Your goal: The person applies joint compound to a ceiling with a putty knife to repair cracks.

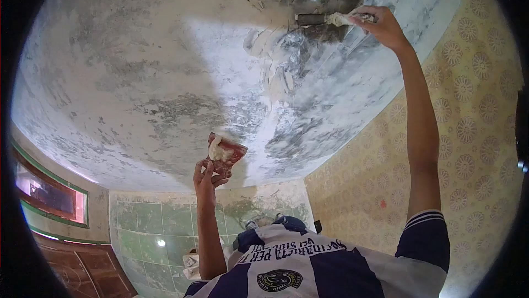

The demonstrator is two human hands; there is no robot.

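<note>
rough patchy plaster (176, 77), glossy tiles (150, 218), cloth shirt (344, 270)

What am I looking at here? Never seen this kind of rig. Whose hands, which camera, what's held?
No robot here: these are a person's two bare hands. The single picture comes from a camera worn on their head, so the wide, curved view includes their own shirt. The left hand holds a reddish plate carrying pale paste. The right hand holds a flat, dark-ended tool at the patchy plastered surface, which shows pale smears and dark patches. Beside it is a patterned wall.
</note>
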